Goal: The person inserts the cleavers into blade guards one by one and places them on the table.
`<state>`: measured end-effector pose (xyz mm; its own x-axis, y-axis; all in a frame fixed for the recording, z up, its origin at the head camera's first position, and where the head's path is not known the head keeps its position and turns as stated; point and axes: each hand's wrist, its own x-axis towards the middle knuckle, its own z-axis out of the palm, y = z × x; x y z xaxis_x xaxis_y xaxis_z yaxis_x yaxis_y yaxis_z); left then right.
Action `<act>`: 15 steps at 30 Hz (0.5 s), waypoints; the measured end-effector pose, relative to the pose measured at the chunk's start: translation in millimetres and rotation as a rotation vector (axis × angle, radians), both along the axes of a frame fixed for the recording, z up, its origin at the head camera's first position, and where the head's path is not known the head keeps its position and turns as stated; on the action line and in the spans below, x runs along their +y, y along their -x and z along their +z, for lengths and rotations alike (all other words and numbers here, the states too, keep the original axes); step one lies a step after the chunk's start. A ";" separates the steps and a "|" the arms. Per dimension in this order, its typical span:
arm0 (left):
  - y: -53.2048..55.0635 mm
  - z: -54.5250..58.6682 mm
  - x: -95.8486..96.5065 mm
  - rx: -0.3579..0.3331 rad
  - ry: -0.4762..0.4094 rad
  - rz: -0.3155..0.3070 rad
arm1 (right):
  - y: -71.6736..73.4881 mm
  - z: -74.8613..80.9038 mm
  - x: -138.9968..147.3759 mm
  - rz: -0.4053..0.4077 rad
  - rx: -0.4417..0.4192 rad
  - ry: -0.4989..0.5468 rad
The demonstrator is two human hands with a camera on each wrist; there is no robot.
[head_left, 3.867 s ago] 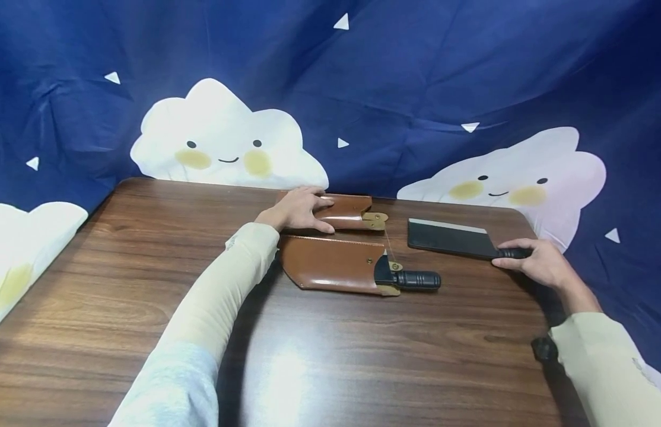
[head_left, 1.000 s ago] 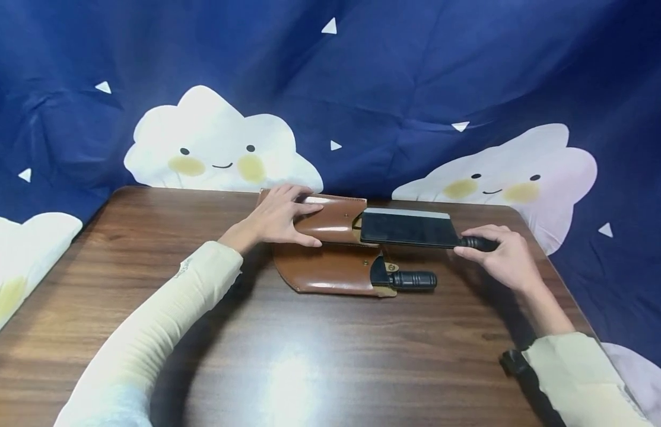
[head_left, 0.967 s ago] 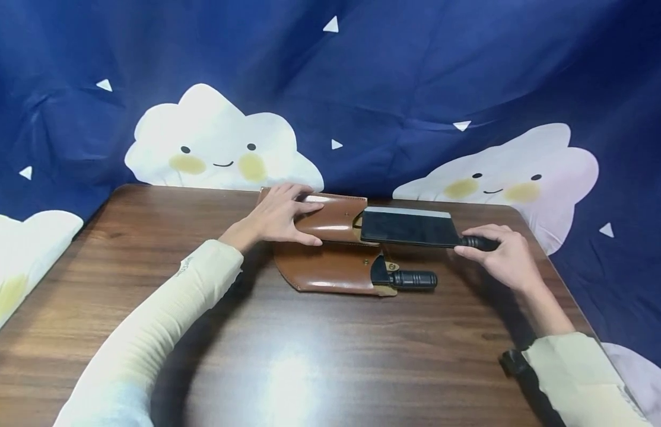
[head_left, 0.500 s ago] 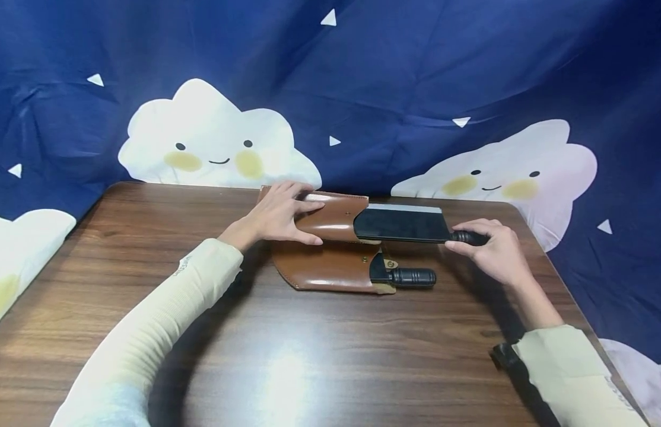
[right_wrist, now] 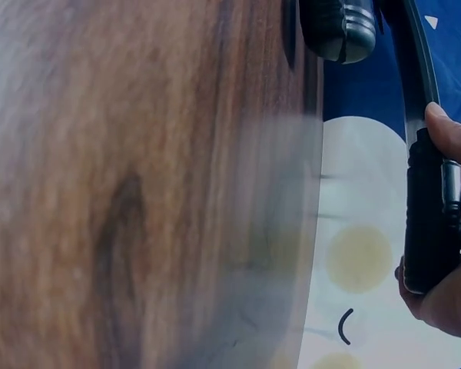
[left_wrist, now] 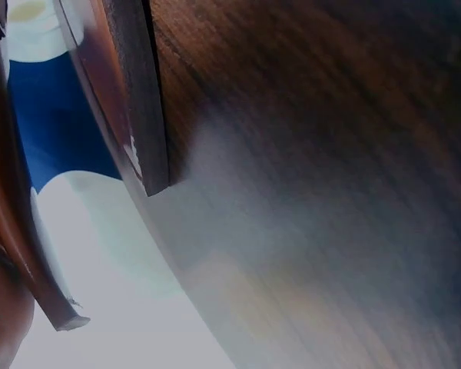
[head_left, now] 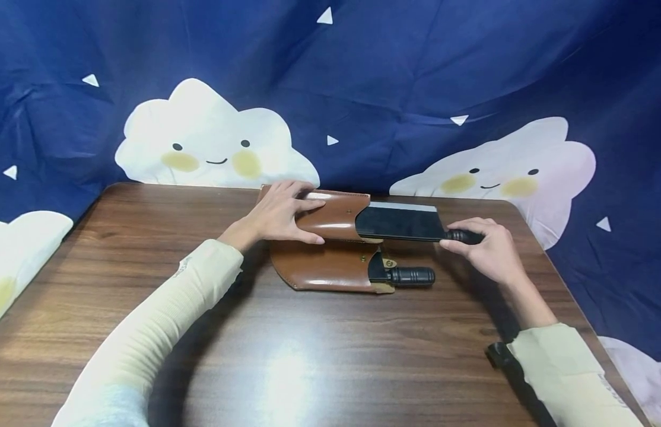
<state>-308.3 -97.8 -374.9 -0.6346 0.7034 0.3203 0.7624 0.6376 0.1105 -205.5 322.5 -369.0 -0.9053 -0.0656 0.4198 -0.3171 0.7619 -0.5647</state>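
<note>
In the head view my left hand [head_left: 277, 214] grips a brown leather knife sheath [head_left: 336, 224], thumb along its near side and fingers over the top. A cleaver [head_left: 402, 223] with a black blade and silver edge is partly inside the sheath's mouth; the rest of the blade sticks out to the right. My right hand [head_left: 493, 248] holds its black handle, which the right wrist view shows between thumb and fingers [right_wrist: 455, 138]. The left wrist view has the held sheath [left_wrist: 6, 184] raised off the table at its left edge.
Just nearer on the wooden table [head_left: 330, 356] lies a second brown sheath [head_left: 320, 268], holding another knife whose black handle [head_left: 413, 276] points right. The held sheath overlaps its far edge. A blue cloud-print cloth [head_left: 362, 71] hangs behind the table's back edge.
My right hand has picked up the cleaver and moved it left, and the blade has slid into the sheath. My left hand has shifted the sheath slightly left and nearer.
</note>
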 end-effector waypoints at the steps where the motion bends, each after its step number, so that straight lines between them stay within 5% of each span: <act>1: 0.0 0.3 0.3 0.000 -0.001 0.001 | 0.3 0.0 -0.6 0.001 0.002 0.001; 15: 1.4 -2.0 1.0 0.026 0.007 0.005 | 1.8 2.4 -10.7 0.014 0.006 -0.012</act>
<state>-309.7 -96.8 -376.9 -0.6293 0.7026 0.3321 0.7620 0.6418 0.0860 -207.3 311.8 -366.6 -0.9017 -0.0831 0.4244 -0.3310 0.7642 -0.5536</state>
